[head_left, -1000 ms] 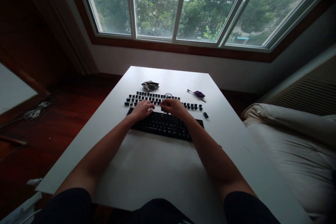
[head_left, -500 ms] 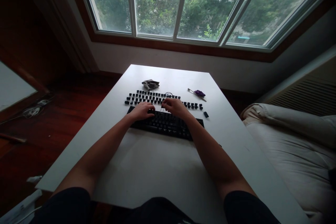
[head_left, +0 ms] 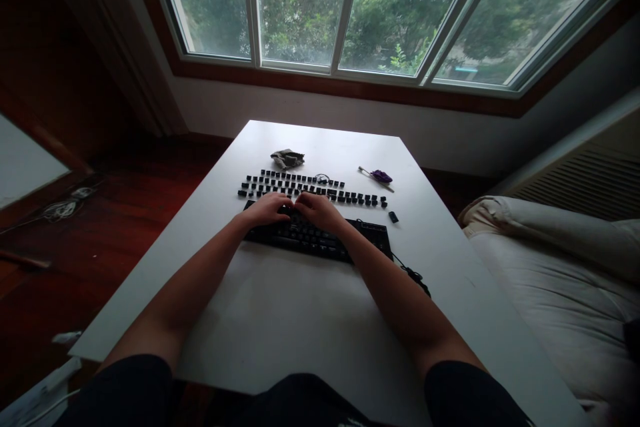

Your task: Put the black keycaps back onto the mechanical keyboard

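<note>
Note left half of keyboard (head_left: 306, 238) under left hand (head_left: 269, 208) and right hand (head_left: 319, 211), with long axis crosswise. See both curled; cannot tell whether gripping anything.

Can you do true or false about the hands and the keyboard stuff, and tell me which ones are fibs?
1. The left hand and right hand are at the black keyboard. True.
2. The hands are far apart, at opposite ends of the keyboard. False: they are close together.
3. Loose keycaps lie in rows on the white table. True.
4. The keycaps lie between the keyboard and the person. False: they are beyond the keyboard.
5. A crumpled cloth lies left of a purple thing. True.
</note>
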A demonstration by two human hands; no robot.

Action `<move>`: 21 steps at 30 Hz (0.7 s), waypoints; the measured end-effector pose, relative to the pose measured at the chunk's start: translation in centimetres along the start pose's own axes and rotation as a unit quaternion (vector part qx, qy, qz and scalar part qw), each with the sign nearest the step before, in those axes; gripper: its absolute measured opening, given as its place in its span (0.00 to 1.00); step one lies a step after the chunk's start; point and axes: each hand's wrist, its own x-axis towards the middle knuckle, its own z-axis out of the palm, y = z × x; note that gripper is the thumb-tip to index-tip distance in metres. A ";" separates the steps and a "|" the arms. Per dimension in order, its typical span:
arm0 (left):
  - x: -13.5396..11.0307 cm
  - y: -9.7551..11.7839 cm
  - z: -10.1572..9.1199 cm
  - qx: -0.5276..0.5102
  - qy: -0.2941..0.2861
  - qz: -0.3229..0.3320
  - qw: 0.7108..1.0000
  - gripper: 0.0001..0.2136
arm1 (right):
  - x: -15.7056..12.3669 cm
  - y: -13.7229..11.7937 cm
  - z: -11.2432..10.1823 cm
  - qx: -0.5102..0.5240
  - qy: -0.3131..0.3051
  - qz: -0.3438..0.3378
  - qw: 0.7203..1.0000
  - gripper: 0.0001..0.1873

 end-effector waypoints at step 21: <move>-0.1 0.0 0.3 -0.018 0.014 0.001 1.000 0.12 | -0.9 -1.9 -1.6 -0.081 -0.157 -0.168 0.970 0.09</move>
